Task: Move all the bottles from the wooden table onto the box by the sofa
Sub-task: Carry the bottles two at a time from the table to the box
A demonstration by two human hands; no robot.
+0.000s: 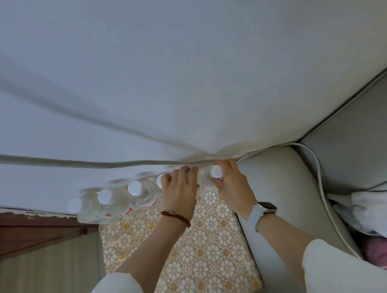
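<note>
Fingers (185, 173) of the left hand (180, 190) curl over the top of a bottle, hiding most of it, so only part of its white cap (160, 180) shows. The right hand (232, 187) closes around the neck of the end bottle (207, 179), its fingers wrapped just under the cap. Both bottles stand upright at the far edge of the box (194, 248), which is covered in a gold flower-patterned cloth and sits right beside the grey sofa (281, 197). Three more bottles (123, 200) stand in a row to the left, along the white wall (183, 67). A white cable (321, 183) trails across the sofa.
</note>
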